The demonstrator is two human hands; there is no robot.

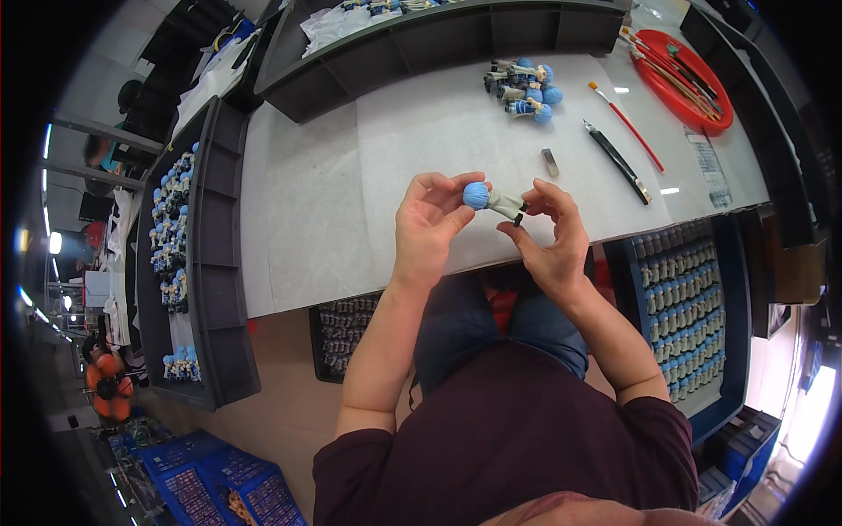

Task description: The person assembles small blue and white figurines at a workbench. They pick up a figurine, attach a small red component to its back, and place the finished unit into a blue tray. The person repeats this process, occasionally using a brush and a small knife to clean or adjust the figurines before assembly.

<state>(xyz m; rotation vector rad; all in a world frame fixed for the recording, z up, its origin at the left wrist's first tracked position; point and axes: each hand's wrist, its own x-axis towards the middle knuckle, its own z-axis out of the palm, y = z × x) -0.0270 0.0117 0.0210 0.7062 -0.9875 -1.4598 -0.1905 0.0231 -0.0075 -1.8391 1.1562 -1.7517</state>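
Observation:
A small figurine (503,202) with blue hair, a pale body and black feet lies sideways between my hands, above the near edge of the white-covered table. My left hand (430,216) pinches its blue head between thumb and fingers. At the other end, my right hand (554,230) grips the black feet with thumb and fingertips. Beyond my hands, a small metal block (549,162) lies on the table. Several more blue-haired figurines (526,88) are piled farther back.
A black utility knife (617,161) and a red-handled brush (626,125) lie at right, near a red tray (715,123) of brushes. Grey crates (230,289) stand left and at the back (456,46). A blue crate (735,386) with rows of figurines sits below right.

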